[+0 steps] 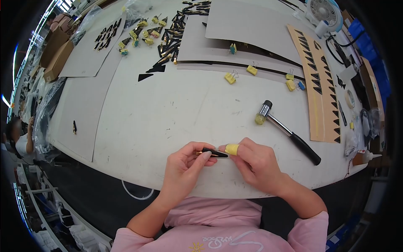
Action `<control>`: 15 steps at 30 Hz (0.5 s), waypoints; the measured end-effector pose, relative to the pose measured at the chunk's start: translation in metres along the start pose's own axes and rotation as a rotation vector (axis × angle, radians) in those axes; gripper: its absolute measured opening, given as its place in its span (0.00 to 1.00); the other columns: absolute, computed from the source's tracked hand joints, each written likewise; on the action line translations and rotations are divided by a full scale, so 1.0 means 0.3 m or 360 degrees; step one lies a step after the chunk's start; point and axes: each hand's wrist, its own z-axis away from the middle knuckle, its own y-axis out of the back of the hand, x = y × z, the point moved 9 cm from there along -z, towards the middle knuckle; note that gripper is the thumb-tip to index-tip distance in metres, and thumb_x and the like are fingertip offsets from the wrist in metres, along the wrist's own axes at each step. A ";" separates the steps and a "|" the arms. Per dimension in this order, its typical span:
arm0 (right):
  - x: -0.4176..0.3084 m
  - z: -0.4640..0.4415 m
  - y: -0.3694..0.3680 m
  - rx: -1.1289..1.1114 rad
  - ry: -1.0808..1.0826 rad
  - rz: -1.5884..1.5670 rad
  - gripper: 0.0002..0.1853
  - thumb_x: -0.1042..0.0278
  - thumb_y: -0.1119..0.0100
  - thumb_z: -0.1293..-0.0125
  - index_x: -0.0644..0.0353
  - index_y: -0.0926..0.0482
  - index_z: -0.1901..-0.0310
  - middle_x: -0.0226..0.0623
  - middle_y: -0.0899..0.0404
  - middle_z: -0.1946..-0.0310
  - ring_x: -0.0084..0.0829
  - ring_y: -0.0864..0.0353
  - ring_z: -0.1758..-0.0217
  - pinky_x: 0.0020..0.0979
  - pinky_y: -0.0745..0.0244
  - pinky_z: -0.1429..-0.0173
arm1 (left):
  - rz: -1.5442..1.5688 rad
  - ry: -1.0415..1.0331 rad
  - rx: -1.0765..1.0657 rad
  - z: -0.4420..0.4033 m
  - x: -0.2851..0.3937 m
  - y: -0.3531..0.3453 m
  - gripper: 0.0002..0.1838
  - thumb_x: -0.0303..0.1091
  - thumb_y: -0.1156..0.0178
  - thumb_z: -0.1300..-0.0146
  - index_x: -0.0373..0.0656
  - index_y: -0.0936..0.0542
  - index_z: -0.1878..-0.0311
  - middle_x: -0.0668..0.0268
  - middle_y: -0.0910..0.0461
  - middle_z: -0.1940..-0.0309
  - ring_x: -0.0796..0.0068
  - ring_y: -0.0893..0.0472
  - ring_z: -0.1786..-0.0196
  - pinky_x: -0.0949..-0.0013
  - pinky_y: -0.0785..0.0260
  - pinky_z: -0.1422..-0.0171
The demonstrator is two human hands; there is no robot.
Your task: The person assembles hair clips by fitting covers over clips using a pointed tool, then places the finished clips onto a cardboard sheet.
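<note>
My left hand (186, 161) pinches a small black pointed piece with gold-coloured metal (216, 153) between thumb and fingers, above the table's front edge. Its narrow tip points right, toward my right hand (255, 161). The right fingers are pinched together close to that tip. Yellow tape (231, 149) wraps one right fingertip. Whatever lies between the right fingers is too small and hidden to make out. A mallet (289, 133) with a black handle lies on the table beyond my right hand, its head pointing away.
Many black and gold pointed pieces (168, 42) are piled at the back. Binder clips padded in yellow (230, 78) lie around grey boards (256, 21). A tan strip (315, 84) carries rows of black triangles. One piece (74, 127) sits at left. A fan (323, 14) stands back right.
</note>
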 end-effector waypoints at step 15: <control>-0.022 -0.002 0.011 -0.0003 -0.0013 0.0112 0.19 0.83 0.38 0.45 0.52 0.16 0.52 0.34 0.29 0.66 0.29 0.28 0.78 0.32 0.31 0.75 | 0.0149 0.0114 -0.0065 -0.004 0.000 0.003 0.10 0.25 0.44 0.28 0.29 0.23 0.48 0.59 0.16 0.58 0.79 0.16 0.57 0.77 0.22 0.48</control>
